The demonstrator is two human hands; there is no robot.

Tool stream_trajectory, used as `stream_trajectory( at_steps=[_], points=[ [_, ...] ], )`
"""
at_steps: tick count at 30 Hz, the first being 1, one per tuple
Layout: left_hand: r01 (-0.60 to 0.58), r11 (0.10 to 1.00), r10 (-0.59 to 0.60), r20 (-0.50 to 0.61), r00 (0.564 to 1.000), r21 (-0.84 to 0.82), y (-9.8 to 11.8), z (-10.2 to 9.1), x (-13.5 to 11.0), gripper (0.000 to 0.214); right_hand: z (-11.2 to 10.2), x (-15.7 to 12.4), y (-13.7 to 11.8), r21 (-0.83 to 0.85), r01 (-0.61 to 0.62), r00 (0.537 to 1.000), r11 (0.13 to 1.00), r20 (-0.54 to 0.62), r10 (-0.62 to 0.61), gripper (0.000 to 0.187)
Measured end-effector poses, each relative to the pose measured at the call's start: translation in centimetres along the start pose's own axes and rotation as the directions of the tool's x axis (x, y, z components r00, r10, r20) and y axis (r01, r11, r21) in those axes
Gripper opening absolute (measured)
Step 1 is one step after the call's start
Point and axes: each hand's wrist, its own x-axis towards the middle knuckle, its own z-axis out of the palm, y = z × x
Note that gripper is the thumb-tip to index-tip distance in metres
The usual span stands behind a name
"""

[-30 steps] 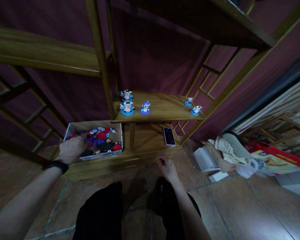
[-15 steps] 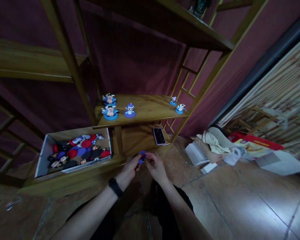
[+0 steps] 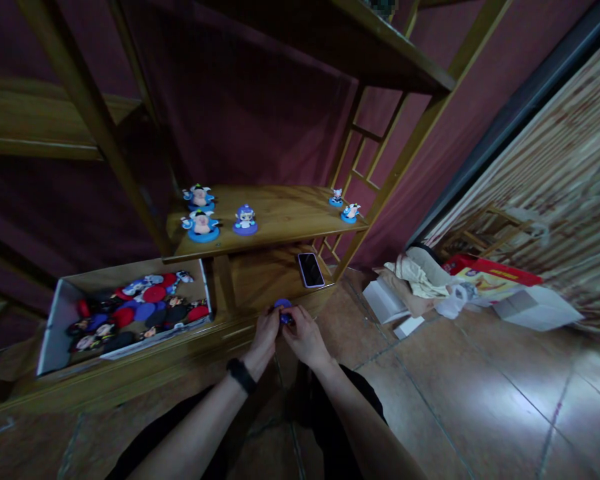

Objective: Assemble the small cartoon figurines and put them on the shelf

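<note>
Item: one purple piece (image 3: pixel 282 303). Location: between the two hands, just in front of the lower ledge (image 3: pixel 257 277); its round disc is facing out past the fingertips on the ledge side, its darker part is sitting nearer the wrists. Long axis: the fingers are hiding too much to tell.

Left hand (image 3: pixel 265 331), black band (image 3: pixel 241 376) at the wrist: fingers are gripping the piece from its left. Right hand (image 3: pixel 304 335): fingers are bending over and pinching the darker part from its right. Both hands are meeting at it; neither is clearly nearer.

Box (image 3: pixel 55 327) of mixed figures: standing left of the hands, on the left hand's side.

Phone (image 3: pixel 311 270): lying on the ledge, beyond the right hand.

Shelf (image 3: pixel 285 210), above the ledge: carrying five figures, all standing upright; a purple-haired one (image 3: pixel 245 221) is standing beside the front left pig (image 3: pixel 203 227).
</note>
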Motion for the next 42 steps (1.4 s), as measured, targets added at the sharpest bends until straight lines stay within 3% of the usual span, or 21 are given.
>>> stream_trajectory(
  at_steps=[3, 7, 9, 12, 17, 23, 34, 42],
  points=[
    [0.021, 0.997, -0.027, 0.083, 0.996, 0.069, 0.6, -0.4, 0.4, 0.015, -0.3, 0.7, 0.8, 0.311, -0.151, 0.972, 0.938, -0.127, 0.199, 0.025],
    [0.036, 0.995, -0.051, 0.155, 0.987, 0.098, 1.3, -0.7, 0.6, 0.019, -1.2, 1.5, 2.0, 0.719, -0.293, 0.845, 0.63, -0.113, 0.522, 0.032],
    [0.075, 0.996, -0.082, 0.215, 0.973, 0.044, 1.4, -0.6, 0.4, 0.021, -1.5, 1.7, 2.3, 0.798, -0.297, 0.815, 0.524, -0.074, 0.575, 0.034],
    [0.127, 0.992, -0.12, 0.281, 0.952, -0.004, 1.5, -0.2, -0.3, 0.024, -1.6, 1.6, 2.5, 0.837, -0.269, 0.814, 0.477, -0.067, 0.576, 0.034],
    [-0.005, 0.999, -0.005, 0.282, 0.959, 0.033, 1.4, 0.1, -0.4, 0.021, -1.4, 1.6, 2.5, 0.824, -0.255, 0.826, 0.506, -0.087, 0.557, 0.034],
    [-0.122, 0.983, 0.065, 0.366, 0.928, 0.135, 1.1, 0.1, 0.2, 0.017, -1.2, 1.9, 2.7, 0.766, -0.236, 0.843, 0.599, -0.145, 0.518, 0.035],
    [0.021, 0.996, -0.053, 0.41, 0.91, 0.083, 1.2, 0.0, -0.4, 0.016, -0.7, 1.7, 3.6, 0.527, -0.19, 0.882, 0.828, -0.278, 0.38, 0.032],
    [0.056, 0.997, -0.074, 0.403, 0.912, 0.058, 1.6, -0.3, -0.5, 0.024, -1.0, 1.6, 3.5, 0.523, -0.182, 0.902, 0.833, -0.248, 0.352, 0.029]
  ],
)
